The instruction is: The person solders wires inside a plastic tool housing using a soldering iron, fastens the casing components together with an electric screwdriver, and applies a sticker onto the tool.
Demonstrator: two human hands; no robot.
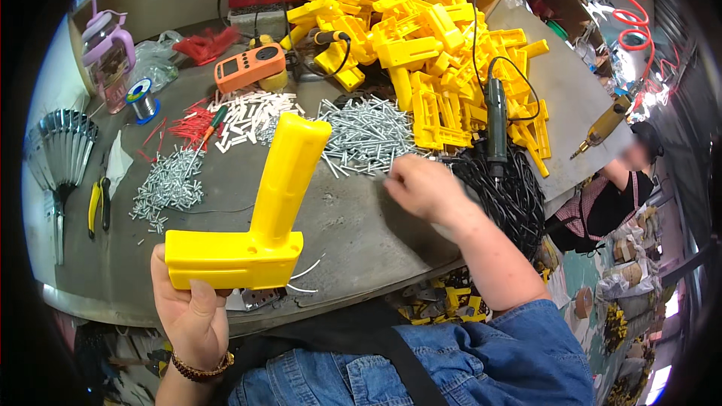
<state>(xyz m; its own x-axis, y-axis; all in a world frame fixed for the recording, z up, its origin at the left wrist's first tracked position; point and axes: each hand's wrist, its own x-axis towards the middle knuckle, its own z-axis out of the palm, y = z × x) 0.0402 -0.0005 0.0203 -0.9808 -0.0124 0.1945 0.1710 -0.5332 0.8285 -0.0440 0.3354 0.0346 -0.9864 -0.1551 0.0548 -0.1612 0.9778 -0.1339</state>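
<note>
My left hand [194, 304] is closed around the lower body of a yellow plastic pistol-grip housing [248, 244], its handle pointing up and away. White wires [304, 277] show just beyond the housing's lower right. My right hand [429, 189] is over the table with its fingers curled together, beside the near right edge of a heap of long silver screws or pins [365, 135]. Whatever its fingertips may hold is hidden. Close to that hand on the right lies a bundle of black cables [500, 207], with a dark green hanging electric screwdriver [495, 120] above it.
Yellow housings [429, 37] are piled at the back. Short silver screws [169, 184], white tubes [259, 116] and red tubes [194, 124] lie left of centre. An orange meter [248, 66], solder spool [141, 99], yellow-black pliers [98, 203] and lidded jug [109, 56] stand or lie further left. A person [609, 195] is at right.
</note>
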